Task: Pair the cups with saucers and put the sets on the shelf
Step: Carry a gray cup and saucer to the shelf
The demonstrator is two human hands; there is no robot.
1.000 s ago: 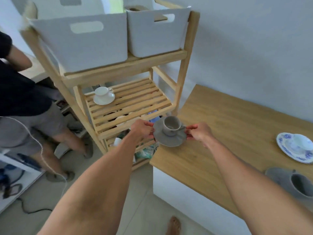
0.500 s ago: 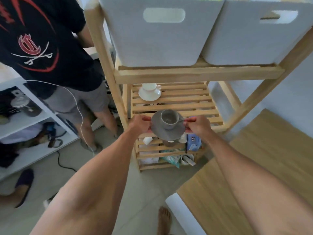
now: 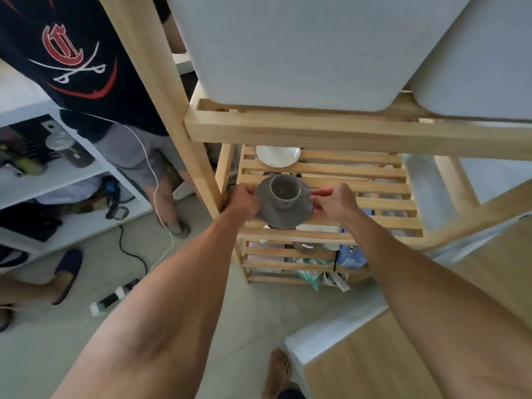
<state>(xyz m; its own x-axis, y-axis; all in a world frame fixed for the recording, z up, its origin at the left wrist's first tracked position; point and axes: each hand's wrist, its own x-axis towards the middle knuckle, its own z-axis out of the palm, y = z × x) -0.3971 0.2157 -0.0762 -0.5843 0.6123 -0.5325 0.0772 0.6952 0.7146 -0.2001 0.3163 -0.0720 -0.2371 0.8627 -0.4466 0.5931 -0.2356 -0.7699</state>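
Observation:
A grey cup (image 3: 284, 190) stands upright on a grey saucer (image 3: 273, 215). My left hand (image 3: 242, 200) grips the saucer's left rim and my right hand (image 3: 335, 200) grips its right rim. The set is at the front left of the slatted middle shelf (image 3: 383, 194) of the wooden rack; whether it rests on the slats I cannot tell. Behind it on the same shelf lies a white saucer (image 3: 278, 156); the top shelf beam hides its cup.
Two white bins (image 3: 288, 47) fill the top shelf (image 3: 345, 131) just above my hands. The rack's left post (image 3: 161, 90) stands close to my left hand. Another person (image 3: 86, 67) stands at the left. Lower shelves hold clutter. The wooden table (image 3: 403, 355) lies at the lower right.
I have carried the grey cup and saucer from above the table edge leftward to the rack and in over its middle shelf. The view has closed in on the rack.

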